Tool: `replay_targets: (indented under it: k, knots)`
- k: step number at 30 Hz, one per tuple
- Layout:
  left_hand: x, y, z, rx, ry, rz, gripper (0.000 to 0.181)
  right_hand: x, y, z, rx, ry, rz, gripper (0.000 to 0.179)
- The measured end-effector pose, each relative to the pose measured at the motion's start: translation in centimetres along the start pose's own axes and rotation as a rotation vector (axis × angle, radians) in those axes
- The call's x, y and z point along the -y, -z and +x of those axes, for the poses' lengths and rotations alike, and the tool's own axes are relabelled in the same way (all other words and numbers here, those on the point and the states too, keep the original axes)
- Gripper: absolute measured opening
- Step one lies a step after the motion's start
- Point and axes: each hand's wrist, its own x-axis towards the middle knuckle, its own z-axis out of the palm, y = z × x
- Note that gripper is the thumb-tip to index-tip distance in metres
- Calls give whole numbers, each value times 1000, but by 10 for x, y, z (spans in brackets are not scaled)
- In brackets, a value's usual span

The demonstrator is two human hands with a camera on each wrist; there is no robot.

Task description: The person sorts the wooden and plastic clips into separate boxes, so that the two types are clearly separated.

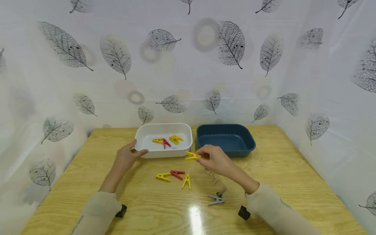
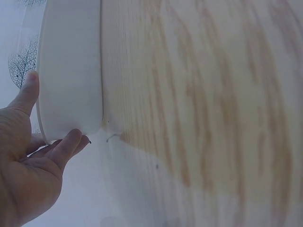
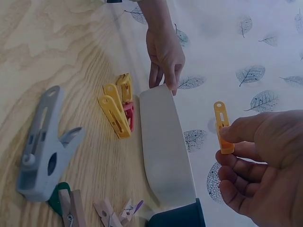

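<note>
Left hand [image 1: 126, 158]: fingers spread, resting at the left end of white tray [image 1: 164, 154]; yellow clip [image 1: 192, 156]: aloft near the tray's front right corner, presumably light, stiff, smooth, hard to break, best taken across its flat sides; right hand [image 1: 216, 159]: thumb and fingers pinching the clip

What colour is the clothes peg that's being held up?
Yellow. The clothes peg shows its colour best in the head view.

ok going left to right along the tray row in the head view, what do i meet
Left hand → white tray with yellow clips and a red clip in it → held yellow clip → dark blue tray.
</note>
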Motion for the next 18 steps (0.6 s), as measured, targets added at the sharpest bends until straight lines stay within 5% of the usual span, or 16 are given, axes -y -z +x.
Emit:
replay_targets:
  k: [18]
  knots:
    - [-1,0,0,-14,-4,19,90,-7,-13,54,16,-14,-50,17]
